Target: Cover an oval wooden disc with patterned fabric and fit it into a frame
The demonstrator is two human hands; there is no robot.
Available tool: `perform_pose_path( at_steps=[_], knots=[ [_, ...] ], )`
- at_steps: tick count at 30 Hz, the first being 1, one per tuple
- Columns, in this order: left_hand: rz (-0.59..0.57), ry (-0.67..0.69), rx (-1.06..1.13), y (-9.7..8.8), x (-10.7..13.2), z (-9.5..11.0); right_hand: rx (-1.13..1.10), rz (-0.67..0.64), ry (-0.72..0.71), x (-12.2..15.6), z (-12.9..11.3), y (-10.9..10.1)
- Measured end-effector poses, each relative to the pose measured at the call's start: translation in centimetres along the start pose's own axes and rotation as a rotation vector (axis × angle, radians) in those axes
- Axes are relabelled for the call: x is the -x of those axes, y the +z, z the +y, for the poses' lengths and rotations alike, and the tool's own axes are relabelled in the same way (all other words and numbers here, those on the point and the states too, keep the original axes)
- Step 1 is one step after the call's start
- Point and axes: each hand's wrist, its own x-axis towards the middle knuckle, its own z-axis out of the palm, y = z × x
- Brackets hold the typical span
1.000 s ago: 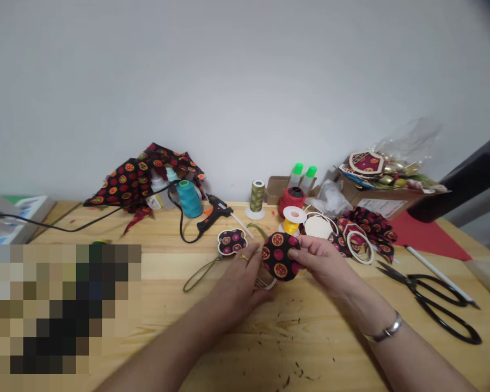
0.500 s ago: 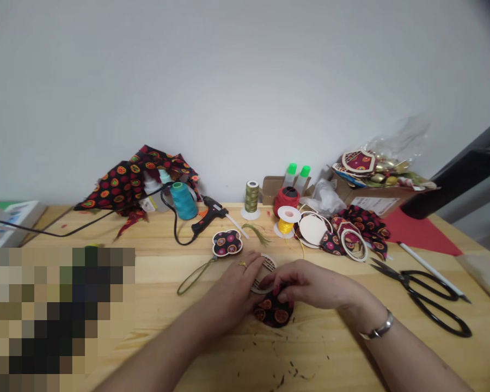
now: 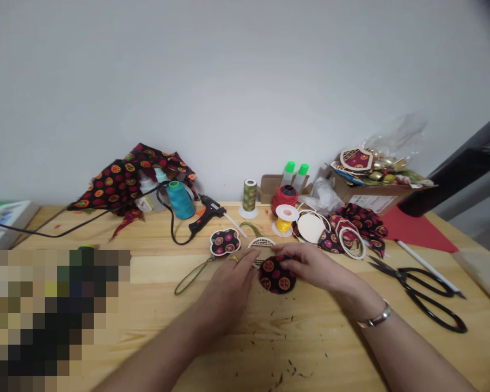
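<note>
A round wooden lattice frame (image 3: pixel 262 242) lies flat on the table, its lower part covered. My left hand (image 3: pixel 233 279) grips it at its left edge, fingers fairly straight; the thumb is mostly hidden. Over the frame's lower right lies a round piece of black fabric (image 3: pixel 276 276) with orange and red circles. My right hand (image 3: pixel 310 265) pinches this fabric at its upper right edge. Just beyond my left hand rests a four-lobed wooden-rimmed ornament (image 3: pixel 225 242) covered in similar fabric, with a green cord loop (image 3: pixel 191 276).
Behind stand a glue gun (image 3: pixel 208 213), a teal thread cone (image 3: pixel 180 200), a green thread spool (image 3: pixel 250 197) and a yellow cord spool (image 3: pixel 286 220). At right lie black scissors (image 3: pixel 422 291), a white pencil (image 3: pixel 428 268) and wooden rings (image 3: pixel 351 242). Dark scraps (image 3: pixel 281 375) litter the front.
The round fabric has moved up and now covers the lower part of the lattice frame. My right hand has shifted slightly right and up with it. My left hand stays at the frame.
</note>
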Motion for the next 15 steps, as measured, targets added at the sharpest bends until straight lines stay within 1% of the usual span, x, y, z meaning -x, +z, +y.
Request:
perform_pose_path(
  at_steps=[3,6,8,10,12,13,15],
  knots=[
    [0.006,-0.096,0.178,-0.1,0.0,0.1,-0.046,0.05,-0.015,0.0,-0.7,0.6],
    [-0.083,-0.143,0.368,-0.3,0.0,0.3,-0.138,0.106,-0.112,0.2,-1.9,1.5],
    [-0.149,-0.16,0.427,-0.6,0.0,0.5,-0.174,0.153,-0.126,0.3,-2.1,1.8],
    [-0.174,-0.2,0.478,-0.7,-0.1,0.6,-0.162,0.259,-0.066,0.2,-1.8,1.6],
    [-0.161,-0.276,0.57,-0.7,-0.2,0.5,-0.149,0.385,0.005,0.0,-1.1,1.3],
    [-0.15,-0.325,0.623,-0.8,-0.3,0.5,-0.154,0.419,0.032,-0.2,-0.8,1.1],
    [-0.125,-0.43,0.711,-0.8,-0.5,0.4,-0.178,0.405,0.066,-0.3,-0.5,0.9]
  ],
)
